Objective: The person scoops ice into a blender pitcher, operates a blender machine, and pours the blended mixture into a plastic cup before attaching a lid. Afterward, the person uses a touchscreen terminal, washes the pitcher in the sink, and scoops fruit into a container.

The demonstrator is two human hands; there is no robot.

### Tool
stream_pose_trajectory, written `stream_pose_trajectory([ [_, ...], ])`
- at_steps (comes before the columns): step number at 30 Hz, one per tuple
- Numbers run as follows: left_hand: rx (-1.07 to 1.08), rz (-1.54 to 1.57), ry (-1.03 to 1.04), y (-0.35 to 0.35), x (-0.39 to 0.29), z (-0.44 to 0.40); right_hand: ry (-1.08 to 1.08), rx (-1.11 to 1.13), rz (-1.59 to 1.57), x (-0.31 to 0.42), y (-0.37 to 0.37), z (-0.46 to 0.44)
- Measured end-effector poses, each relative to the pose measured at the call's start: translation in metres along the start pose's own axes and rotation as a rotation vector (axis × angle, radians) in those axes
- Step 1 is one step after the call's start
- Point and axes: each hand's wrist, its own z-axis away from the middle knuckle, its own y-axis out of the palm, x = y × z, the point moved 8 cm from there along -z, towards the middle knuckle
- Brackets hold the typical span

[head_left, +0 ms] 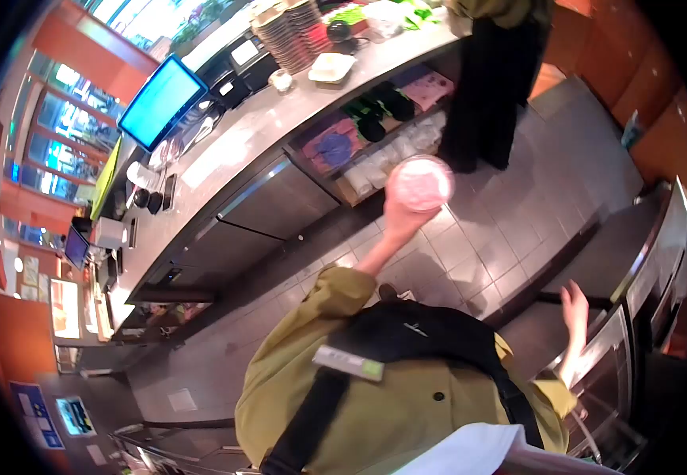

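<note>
Left hand [405, 215] clamps round pink container [421, 184]; right hand [574, 310] hangs unclenched near right counter [646, 273]; apparent carrying step, calling for steady, level grip.

Grey floor tiles [470, 265] run beside a long pale-topped counter [268, 123] – orange walls [648, 67], bright windows [141, 20].

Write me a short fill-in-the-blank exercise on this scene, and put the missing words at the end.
1. The left hand holds a cup whose contents look ____ in colour.
2. The person's other hand, which holds no cup, is the ____ one.
3. At the long counter, the large lit monitor glows bright ____.

Missing words: pink; right; blue.
</note>
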Motion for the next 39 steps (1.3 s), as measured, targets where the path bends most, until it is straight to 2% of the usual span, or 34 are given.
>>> stream_pose_trajectory([
  [1,-0.045,0.031,-0.033,-0.034,0.010,-0.007,-0.060,0.071,-0.047,0.056,0.024,-0.029],
  [3,-0.167,-0.096,0.028,-0.107,0.002,-0.026,-0.241,0.193,0.035,0.155,0.083,-0.076],
  [5,-0.207,-0.008,-0.091,-0.168,0.030,-0.041,-0.361,0.339,0.091,0.248,0.139,-0.096],
  [6,-0.236,-0.041,-0.070,-0.195,0.036,-0.047,-0.475,0.427,0.057,0.293,0.162,-0.098],
  [7,-0.264,-0.069,-0.047,-0.218,0.039,-0.055,-0.579,0.472,0.084,0.328,0.185,-0.100],
  [9,-0.329,-0.111,-0.086,-0.254,0.048,-0.069,-0.651,0.700,0.057,0.386,0.223,-0.106],
  [11,-0.401,-0.192,-0.038,-0.280,0.060,-0.085,-0.727,0.788,0.054,0.425,0.249,-0.123],
  [13,-0.403,-0.240,-0.045,-0.291,0.076,-0.102,-0.852,0.739,0.148,0.453,0.270,-0.155],
  [15,-0.410,-0.122,-0.055,-0.292,0.105,-0.125,-0.965,0.611,0.040,0.489,0.274,-0.197],
  [18,-0.428,-0.160,-0.058,-0.281,0.134,-0.165,-0.966,0.474,-0.127,0.544,0.261,-0.266],
  [19,-0.435,-0.174,-0.059,-0.277,0.144,-0.180,-0.907,0.487,-0.149,0.561,0.260,-0.296],
  [20,-0.449,-0.192,-0.067,-0.273,0.151,-0.197,-1.002,0.279,-0.157,0.586,0.249,-0.321],
  [21,-0.467,-0.219,-0.080,-0.272,0.159,-0.214,-0.901,0.271,-0.012,0.601,0.254,-0.358],
  [22,-0.463,-0.175,-0.107,-0.269,0.165,-0.233,-0.857,0.206,-0.189,0.617,0.257,-0.391],
  [23,-0.467,-0.108,-0.123,-0.267,0.168,-0.255,-0.936,0.177,-0.310,0.640,0.261,-0.424],
  [24,-0.468,-0.043,-0.139,-0.265,0.171,-0.279,-1.046,0.029,-0.359,0.664,0.265,-0.456],
  [25,-0.464,0.023,-0.152,-0.261,0.170,-0.302,-1.103,-0.055,-0.293,0.689,0.256,-0.469],
  [27,-0.496,0.100,-0.156,-0.252,0.163,-0.344,-0.911,0.001,-0.194,0.720,0.274,-0.514],
  [31,-0.586,0.144,-0.140,-0.250,0.176,-0.409,-0.915,0.089,-0.284,0.752,0.303,-0.554],
  [33,-0.668,0.143,-0.154,-0.243,0.181,-0.428,-0.977,0.131,-0.525,0.755,0.301,-0.552],
  [34,-0.693,0.104,-0.180,-0.239,0.184,-0.437,-0.993,0.119,-0.521,0.754,0.300,-0.551],
  [37,-0.857,-0.118,-0.028,-0.218,0.175,-0.460,-1.041,0.083,-0.641,0.743,0.275,-0.546],
  [39,-0.870,-0.151,0.006,-0.203,0.175,-0.479,-1.220,0.062,-0.625,0.737,0.232,-0.526],
])
